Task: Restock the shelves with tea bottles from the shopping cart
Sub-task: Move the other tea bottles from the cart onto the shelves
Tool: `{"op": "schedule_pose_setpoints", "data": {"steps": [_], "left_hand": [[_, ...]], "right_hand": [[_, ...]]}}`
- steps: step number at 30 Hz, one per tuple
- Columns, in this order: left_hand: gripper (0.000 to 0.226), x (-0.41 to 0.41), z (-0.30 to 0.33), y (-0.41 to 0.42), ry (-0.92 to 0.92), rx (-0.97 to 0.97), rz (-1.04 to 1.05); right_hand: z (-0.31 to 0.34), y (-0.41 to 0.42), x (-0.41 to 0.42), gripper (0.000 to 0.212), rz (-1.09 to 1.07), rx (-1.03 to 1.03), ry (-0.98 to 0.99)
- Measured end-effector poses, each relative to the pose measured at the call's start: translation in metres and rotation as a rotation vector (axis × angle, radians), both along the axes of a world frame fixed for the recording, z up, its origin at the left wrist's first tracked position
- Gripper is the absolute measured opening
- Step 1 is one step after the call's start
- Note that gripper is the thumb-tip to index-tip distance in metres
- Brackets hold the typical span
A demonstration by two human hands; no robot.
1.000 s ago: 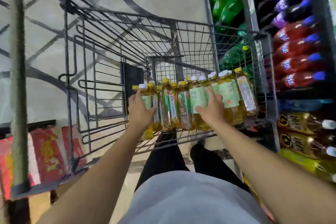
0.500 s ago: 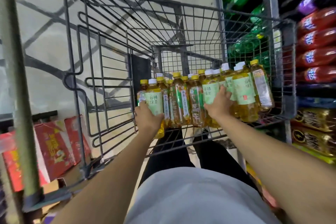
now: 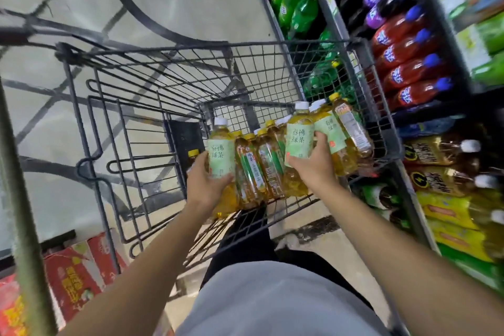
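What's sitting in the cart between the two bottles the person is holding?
In the head view, between the left hand's bottle and the right hand's bottle, several yellow-capped tea bottles stand packed in the cart.

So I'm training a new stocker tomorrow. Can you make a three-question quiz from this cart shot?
1. True or false: the left hand grips a white-capped tea bottle.
2. What does the right hand hold? A) a green soda bottle B) a tea bottle C) the cart rim
3. On which side of the cart are the shelves?

Key: 1 true; 2 B; 3 the right.
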State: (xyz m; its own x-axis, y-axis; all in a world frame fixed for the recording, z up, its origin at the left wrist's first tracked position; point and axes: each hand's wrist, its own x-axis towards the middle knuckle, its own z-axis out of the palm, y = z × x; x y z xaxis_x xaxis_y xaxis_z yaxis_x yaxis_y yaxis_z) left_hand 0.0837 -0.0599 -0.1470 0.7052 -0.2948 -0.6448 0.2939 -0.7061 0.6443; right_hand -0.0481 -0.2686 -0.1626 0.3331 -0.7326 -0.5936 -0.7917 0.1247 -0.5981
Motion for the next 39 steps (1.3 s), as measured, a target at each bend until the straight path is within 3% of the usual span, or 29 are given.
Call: {"op": "schedule_pose_setpoints", "data": {"steps": [3,10,24,39], "left_hand": [[0.079,0.003,0.022,-0.023,-0.026,-0.123,-0.066],[0.078,-0.036,0.085,-0.081,-0.11,-0.394,-0.217],[0.062,-0.241,0.2,-0.102,-0.131,-0.748,-0.731],[0.057,-0.472,0.398,-0.121,-0.004,-1.208,-1.181]], "right_hand": [[0.034,-0.003,-0.015,0.09,-0.086,-0.006,-0.119],[0.114,-0.005,-0.088,0.073,-0.236,-0.152,-0.251],[0.227,0.09,-0.326,0.073,-0.705,-0.508,-0.481],[0.411,0.182,-0.553,0.073,-0.98,-0.992,-0.426]]}}
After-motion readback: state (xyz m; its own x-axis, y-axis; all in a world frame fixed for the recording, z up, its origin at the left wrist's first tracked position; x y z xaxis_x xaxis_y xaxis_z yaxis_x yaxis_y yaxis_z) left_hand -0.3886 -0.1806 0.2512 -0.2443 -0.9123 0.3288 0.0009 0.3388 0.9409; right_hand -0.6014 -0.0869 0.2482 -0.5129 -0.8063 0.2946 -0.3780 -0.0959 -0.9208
